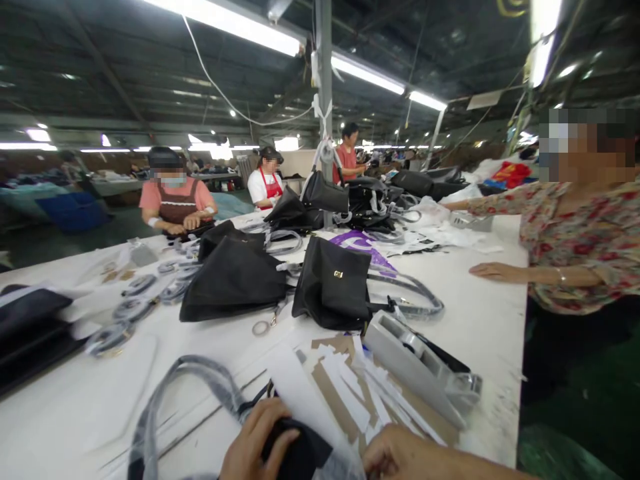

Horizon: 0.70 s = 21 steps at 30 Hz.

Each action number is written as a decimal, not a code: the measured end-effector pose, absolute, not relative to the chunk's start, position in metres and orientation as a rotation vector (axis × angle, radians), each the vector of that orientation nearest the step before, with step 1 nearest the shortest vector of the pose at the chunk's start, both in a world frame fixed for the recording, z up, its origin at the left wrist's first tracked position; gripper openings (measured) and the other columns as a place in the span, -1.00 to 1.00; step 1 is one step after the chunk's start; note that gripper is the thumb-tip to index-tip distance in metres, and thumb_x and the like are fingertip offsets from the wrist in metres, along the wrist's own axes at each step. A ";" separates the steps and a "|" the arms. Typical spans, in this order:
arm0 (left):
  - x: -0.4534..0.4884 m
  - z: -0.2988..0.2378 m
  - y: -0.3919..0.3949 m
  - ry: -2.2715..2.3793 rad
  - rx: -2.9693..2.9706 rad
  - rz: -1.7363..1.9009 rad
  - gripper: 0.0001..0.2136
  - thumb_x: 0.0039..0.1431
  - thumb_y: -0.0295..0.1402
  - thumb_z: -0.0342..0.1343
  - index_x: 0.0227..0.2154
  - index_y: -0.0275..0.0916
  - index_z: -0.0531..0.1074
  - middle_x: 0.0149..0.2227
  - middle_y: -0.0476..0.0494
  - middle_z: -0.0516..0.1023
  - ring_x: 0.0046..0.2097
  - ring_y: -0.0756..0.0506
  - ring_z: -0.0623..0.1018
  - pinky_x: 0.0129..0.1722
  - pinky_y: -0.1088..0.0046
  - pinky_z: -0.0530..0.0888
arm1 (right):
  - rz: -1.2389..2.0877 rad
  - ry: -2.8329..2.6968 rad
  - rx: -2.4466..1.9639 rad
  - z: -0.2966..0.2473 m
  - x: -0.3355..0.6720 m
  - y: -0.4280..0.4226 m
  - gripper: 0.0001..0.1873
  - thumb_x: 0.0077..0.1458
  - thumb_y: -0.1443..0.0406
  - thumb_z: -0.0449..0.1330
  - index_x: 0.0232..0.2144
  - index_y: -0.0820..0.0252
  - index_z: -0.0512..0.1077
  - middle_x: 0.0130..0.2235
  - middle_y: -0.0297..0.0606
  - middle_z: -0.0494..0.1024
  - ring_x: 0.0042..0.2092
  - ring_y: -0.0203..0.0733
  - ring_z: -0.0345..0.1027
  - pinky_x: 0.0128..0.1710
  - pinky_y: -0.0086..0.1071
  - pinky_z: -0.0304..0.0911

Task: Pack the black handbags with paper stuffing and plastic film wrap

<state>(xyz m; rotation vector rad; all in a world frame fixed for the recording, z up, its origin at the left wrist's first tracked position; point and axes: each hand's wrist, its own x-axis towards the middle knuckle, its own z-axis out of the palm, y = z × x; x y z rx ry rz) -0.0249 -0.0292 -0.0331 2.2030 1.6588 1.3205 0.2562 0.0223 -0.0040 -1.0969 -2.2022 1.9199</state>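
Observation:
My left hand is closed on a black handbag at the bottom edge of the view, its thumb and fingers pressed over the dark material. A plastic-wrapped strap loops up from this bag to the left. Just right of it, my right hand has its fingers curled beside a white sheet and clear plastic; whatever those fingers grip is hidden. Between my hands and the standing bags lie white paper strips on brown card. A grey tape dispenser stands to the right of the strips.
Black handbags and coiled wrapped straps cover much of the white table. A metal post rises behind them. At the right edge a person in a flowered blouse rests a hand on the table; co-workers work across it.

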 end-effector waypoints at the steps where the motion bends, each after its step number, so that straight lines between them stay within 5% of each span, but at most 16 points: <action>1: -0.021 -0.029 -0.033 1.671 2.157 1.295 -0.90 0.23 -0.26 0.13 -0.24 -0.09 0.48 -0.20 -0.07 0.60 -0.15 -0.11 0.62 -0.18 0.43 0.59 | 1.859 -2.302 -1.052 0.003 0.257 0.021 -0.85 -0.06 0.34 0.16 -0.50 0.22 0.55 -0.54 -0.42 0.37 -0.45 -0.32 0.24 -0.44 -0.50 0.08; 6: -0.007 -0.017 -0.039 1.695 1.983 1.181 -0.98 0.23 -0.40 0.14 -0.28 -0.17 0.43 -0.23 -0.08 0.53 -0.15 -0.08 0.55 -0.14 0.40 0.52 | 1.213 -3.061 -0.888 0.036 0.276 0.041 -0.83 -0.01 0.41 0.11 -0.53 0.19 0.49 -0.50 -0.29 0.51 -0.38 -0.19 0.38 -0.38 -0.41 0.09; 9: -0.006 -0.017 -0.038 1.694 1.928 1.140 -0.96 0.22 -0.41 0.16 -0.28 -0.18 0.42 -0.22 -0.08 0.50 -0.14 -0.07 0.53 -0.12 0.41 0.50 | 1.097 -3.260 -0.823 0.036 0.286 0.052 -0.80 0.04 0.38 0.11 -0.57 0.17 0.46 -0.51 -0.24 0.53 -0.40 -0.13 0.42 -0.41 -0.38 0.08; 17: -0.001 -0.005 -0.050 1.881 2.237 0.943 -0.72 0.27 -0.35 0.10 0.03 -0.13 0.40 0.02 -0.17 0.50 -0.06 -0.14 0.51 -0.07 0.30 0.48 | 1.388 -2.636 -0.964 0.027 0.291 0.032 -0.65 0.21 0.07 0.09 -0.17 0.10 0.56 -0.16 -0.11 0.58 -0.08 0.01 0.42 -0.05 -0.19 0.28; 21: 0.012 0.011 -0.047 1.707 2.495 0.889 -0.75 0.23 -0.25 0.16 -0.05 -0.13 0.47 -0.08 -0.11 0.58 -0.07 -0.18 0.50 0.08 0.13 0.38 | 1.900 -2.159 -1.081 0.016 0.284 0.021 -0.54 0.21 0.01 0.07 0.00 0.10 0.50 -0.03 -0.15 0.57 0.02 0.02 0.41 0.09 -0.17 0.25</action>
